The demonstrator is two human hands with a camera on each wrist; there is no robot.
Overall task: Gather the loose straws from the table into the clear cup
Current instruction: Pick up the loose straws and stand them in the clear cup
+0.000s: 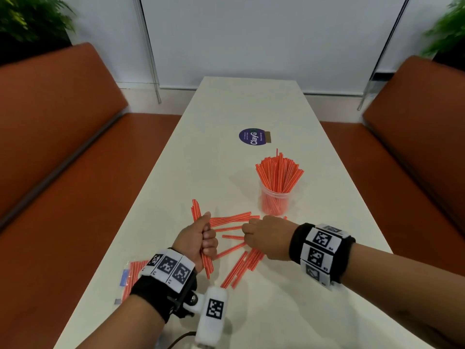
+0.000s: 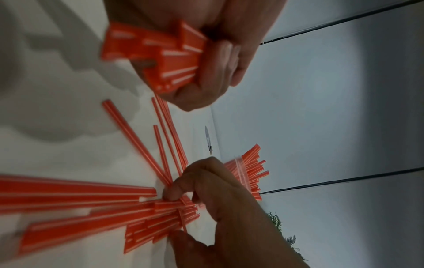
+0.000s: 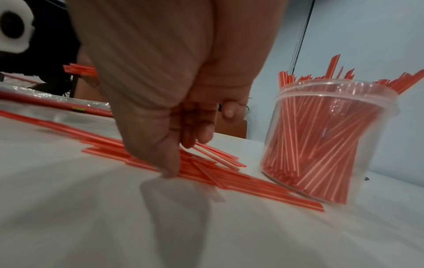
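Orange-and-white striped straws lie scattered on the white table in front of me. My left hand grips a bundle of straws in a fist, held up off the table; the wrist view shows the bundle across the palm. My right hand is knuckles-up over the loose pile, its thumb and curled fingers closing on a bunch of straws on the tabletop. The clear cup, packed with upright straws, stands just beyond the right hand.
A plastic bag with more straws lies at the table's left edge near my left wrist. A round purple sticker is further up the table. Orange benches flank the narrow table on both sides.
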